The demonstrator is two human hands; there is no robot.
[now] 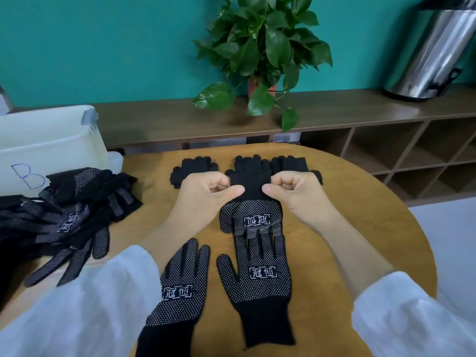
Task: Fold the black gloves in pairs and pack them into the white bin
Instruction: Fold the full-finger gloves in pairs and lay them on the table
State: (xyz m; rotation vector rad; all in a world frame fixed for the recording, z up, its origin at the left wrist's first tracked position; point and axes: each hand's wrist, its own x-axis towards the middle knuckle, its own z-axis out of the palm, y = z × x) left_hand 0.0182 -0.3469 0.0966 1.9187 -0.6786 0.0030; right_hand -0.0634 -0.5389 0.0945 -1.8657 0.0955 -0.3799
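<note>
Both the left hand [206,188] and the right hand [292,188] curl their fingers and thumbs to pinch the plain cuff of a black white-dotted knit glove [251,215] folded at the middle of the round wooden worktop [360,228]. Two more black dotted gloves [257,282] lie flat nearer, and three folded black pairs [195,166] sit just beyond the hands. A loose heap of black gloves [77,212] lies at the left, beside the translucent white plastic bin [51,145] marked "B".
</note>
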